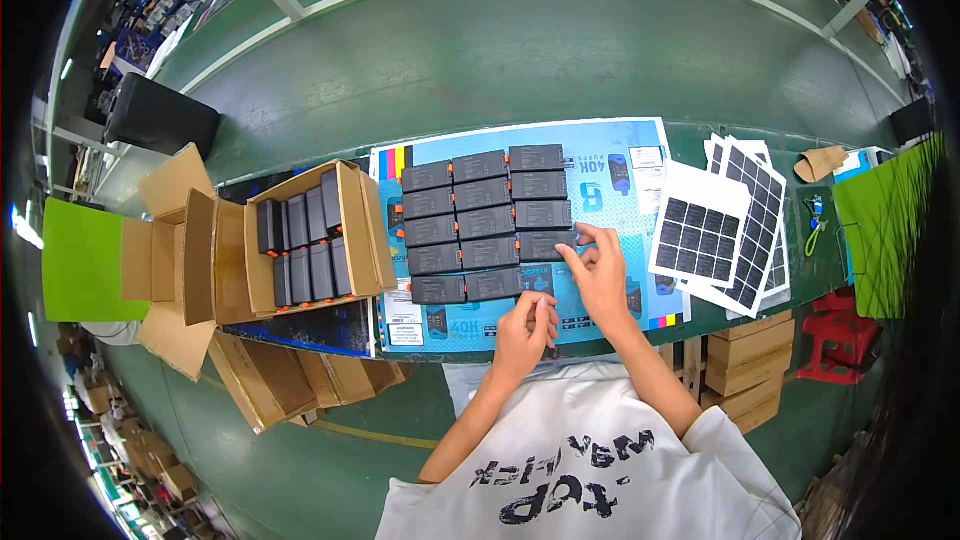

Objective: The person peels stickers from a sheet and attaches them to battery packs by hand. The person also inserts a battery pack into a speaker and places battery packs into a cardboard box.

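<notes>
A carton (377,230) is set left of the poster (598,130), its top open and its inside filled with two rows of upright black blocks (320,272), orange bits showing among them. Farther left of the poster, carton flaps (200,258) are spread wide. Closed boxes (745,387) are stacked below the tabletop (806,275), to the poster's lower right. On the poster, "40K" and "PUFFS" can be read upside down, beside device pictures and colour bars; its finer print is too small to be made out. Fourteen more blocks (486,223) are laid flat on the poster in three columns, the right one shorter by one; their small print cannot be read. Right of the poster, overlapping sheets (700,236) are printed with grids of black rectangles. At the lowest block of the right column, the right hand (600,265) is held with thumb and forefinger parted by its end. Over the poster's lower edge, the left hand (528,328) is curled, fingers bunched; whether anything is gripped cannot be told.
</notes>
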A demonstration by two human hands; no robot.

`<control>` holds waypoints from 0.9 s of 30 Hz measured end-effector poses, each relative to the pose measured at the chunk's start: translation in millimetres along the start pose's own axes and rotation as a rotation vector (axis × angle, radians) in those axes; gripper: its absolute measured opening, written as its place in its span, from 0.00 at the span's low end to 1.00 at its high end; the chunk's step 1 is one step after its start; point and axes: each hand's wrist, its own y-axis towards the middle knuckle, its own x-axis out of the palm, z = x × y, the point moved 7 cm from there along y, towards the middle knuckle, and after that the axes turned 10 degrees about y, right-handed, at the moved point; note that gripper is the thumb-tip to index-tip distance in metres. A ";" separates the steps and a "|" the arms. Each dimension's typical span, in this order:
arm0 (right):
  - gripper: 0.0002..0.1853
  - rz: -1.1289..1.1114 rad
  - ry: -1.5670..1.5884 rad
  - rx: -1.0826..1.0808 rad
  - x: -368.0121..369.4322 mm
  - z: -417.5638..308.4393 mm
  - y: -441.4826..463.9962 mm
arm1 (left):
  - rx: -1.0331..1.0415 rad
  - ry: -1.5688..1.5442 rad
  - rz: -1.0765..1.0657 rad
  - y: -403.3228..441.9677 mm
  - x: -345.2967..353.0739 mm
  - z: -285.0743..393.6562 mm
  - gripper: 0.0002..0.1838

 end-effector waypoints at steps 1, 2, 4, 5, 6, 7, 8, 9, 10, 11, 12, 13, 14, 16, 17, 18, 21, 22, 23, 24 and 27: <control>0.24 0.008 -0.009 0.014 -1.3 -1.9 1.0 | -0.001 0.000 0.003 -0.1 0.0 1.5 0.10; 0.25 0.017 -0.018 0.027 -2.7 -3.2 1.7 | -0.001 0.000 0.005 0.0 0.0 2.5 0.10; 0.24 0.010 0.018 0.024 -2.4 -5.6 1.5 | -0.002 0.009 -0.002 0.0 0.3 2.6 0.10; 0.24 0.001 0.049 0.016 -2.4 -7.1 1.3 | -0.001 0.012 -0.008 0.4 0.4 2.3 0.10; 0.24 0.002 0.050 0.018 -5.6 -10.5 0.2 | -0.002 0.013 -0.009 -0.3 0.6 2.6 0.10; 0.21 -0.009 0.047 -0.017 -9.9 -17.6 -2.3 | -0.004 -0.029 0.014 -2.2 -1.6 2.8 0.10; 0.19 -0.022 0.044 -0.051 -14.9 -25.8 -4.5 | -0.006 -0.071 0.039 -4.7 -4.8 2.9 0.10; 0.19 -0.024 0.045 -0.050 -25.1 -33.2 -3.9 | -0.009 -0.071 0.041 -11.5 -10.9 6.8 0.10; 0.17 -0.042 -0.011 -0.111 -39.9 -45.6 -1.4 | 0.056 0.020 0.127 -23.1 -28.3 20.0 0.12; 0.14 -0.057 -0.069 -0.171 -55.7 -54.1 1.3 | 0.120 0.111 0.210 -32.7 -46.6 34.5 0.13; 0.12 0.001 -0.167 -0.217 -76.5 -57.7 5.1 | 0.176 0.194 0.349 -40.5 -71.0 48.9 0.14; 0.10 0.058 -0.266 -0.262 -97.1 -58.7 10.3 | 0.231 0.277 0.489 -49.1 -97.3 62.6 0.16; 0.08 0.114 -0.324 -0.304 -116.2 -56.0 17.1 | 0.314 0.304 0.660 -55.8 -125.8 75.2 0.15; 0.06 0.190 -0.437 -0.401 -147.5 -53.5 31.3 | 0.347 0.374 0.954 -65.3 -176.0 104.2 0.16; 0.05 0.208 -0.494 -0.457 -157.7 -54.7 37.9 | 0.295 0.415 1.077 -69.4 -198.6 116.2 0.17; 0.08 0.207 -0.541 -0.407 -165.3 -53.8 44.8 | 0.309 0.419 1.110 -67.0 -224.0 116.2 0.16; 0.22 0.152 -0.707 -0.511 -176.7 -42.6 63.6 | 0.172 0.812 1.109 -43.2 -268.7 133.0 0.12; 0.25 0.145 -0.753 -0.507 -175.7 -37.0 65.6 | 0.157 1.008 1.049 -31.5 -280.5 132.3 0.12; 0.28 0.138 -0.795 -0.505 -172.5 -31.8 68.8 | 0.143 1.205 0.986 -18.9 -291.2 128.3 0.13; 0.32 0.079 -0.817 -0.488 -170.0 -23.1 72.8 | 0.013 1.258 0.919 -7.1 -301.1 122.7 0.18; 0.31 0.110 -0.796 -0.512 -165.7 -10.5 70.3 | -0.270 1.276 0.751 15.0 -314.4 109.0 0.28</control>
